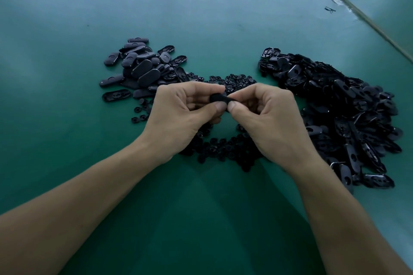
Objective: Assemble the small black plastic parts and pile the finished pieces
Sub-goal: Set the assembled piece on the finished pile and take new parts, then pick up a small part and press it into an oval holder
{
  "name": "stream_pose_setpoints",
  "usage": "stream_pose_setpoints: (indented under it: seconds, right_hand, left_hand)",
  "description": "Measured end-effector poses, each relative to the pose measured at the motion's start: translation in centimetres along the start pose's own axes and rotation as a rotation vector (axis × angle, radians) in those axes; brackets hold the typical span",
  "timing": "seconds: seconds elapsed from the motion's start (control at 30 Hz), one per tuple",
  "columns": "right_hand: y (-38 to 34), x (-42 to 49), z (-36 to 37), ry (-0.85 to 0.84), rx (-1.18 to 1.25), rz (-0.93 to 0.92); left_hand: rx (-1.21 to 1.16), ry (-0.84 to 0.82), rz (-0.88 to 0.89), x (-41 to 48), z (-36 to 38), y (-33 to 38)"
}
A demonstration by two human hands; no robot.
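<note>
Above the middle of the desk (201,219), just over the scatter of small round inserts (223,149), held in the air between left hand (178,116) and right hand (266,118): one black oval piece (218,98). Pinched at each end by a thumb and curled fingers (201,94), pressed close together. Probably two halves being snapped shut, though mostly hidden by the grip. Likely very light, stiff, smooth and a little slippery; thin clips inside perhaps easy to break. Best gripped by the rounded ends or long edges, squeezing evenly, never twisting. Toward the left edge, a pile of closed ovals (138,67); toward the right edge, a bigger heap of open shells (335,114).
</note>
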State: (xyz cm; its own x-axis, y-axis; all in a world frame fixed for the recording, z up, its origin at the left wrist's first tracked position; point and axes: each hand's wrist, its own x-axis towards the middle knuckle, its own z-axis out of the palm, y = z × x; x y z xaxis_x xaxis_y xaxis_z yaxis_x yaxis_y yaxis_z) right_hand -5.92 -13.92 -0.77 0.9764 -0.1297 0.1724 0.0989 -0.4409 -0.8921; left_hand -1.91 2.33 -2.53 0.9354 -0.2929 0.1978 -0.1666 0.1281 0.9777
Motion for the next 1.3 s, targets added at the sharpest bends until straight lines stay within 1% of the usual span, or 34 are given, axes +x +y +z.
stream_pose_setpoints:
  seconds: [0.33,0.4,0.47,0.53,0.63,0.7,0.77,0.83,0.93,1.03,1.17,1.3]
  right_hand:
    - [-0.6,-0.3,-0.7,-0.013,-0.034,-0.037]
    - [-0.7,-0.2,-0.8,0.018,-0.072,-0.036]
    - [-0.6,-0.1,-1.2,0.098,-0.185,-0.033]
    - [-0.6,-0.2,-2.2,0.179,-0.367,-0.003]
    - [-0.2,-0.4,-4.0,0.249,-0.591,0.106]
    - [0.2,-0.4,-4.7,0.209,-0.698,0.23]
    - [0.2,-0.4,-4.6,0.12,-0.763,0.343]
    - [0.0,-0.5,-4.4,0.092,-0.764,0.377]
    - [0.1,-0.6,-4.5,0.117,-0.759,0.343]
    - [0.3,-0.5,-4.4,0.135,-0.737,0.325]
    - [0.6,-0.4,-4.4,0.179,-0.694,0.331]
    - [0.8,-0.5,-4.4,0.21,-0.695,0.267]
  left_hand:
    - [0.007,0.02,0.02,-0.1,0.0,0.0]
    - [-0.002,0.029,0.035,-0.2,0.1,-0.1]
    - [-0.025,0.05,0.043,-0.1,0.2,-0.1]
    - [-0.078,0.079,0.024,0.0,0.1,-0.1]
    - [-0.165,0.114,-0.016,0.1,-0.1,-0.1]
    - [-0.224,0.146,-0.041,0.3,-0.2,0.0]
    - [-0.283,0.21,-0.068,0.5,-0.3,0.1]
    - [-0.357,0.297,-0.099,0.9,-0.4,0.4]
    - [-0.481,0.421,-0.138,1.6,-0.8,0.8]
    - [-0.548,0.498,-0.16,2.2,-1.2,1.0]
    - [-0.502,0.523,-0.165,2.4,-1.4,1.1]
    - [-0.389,0.502,-0.163,2.3,-1.6,1.0]
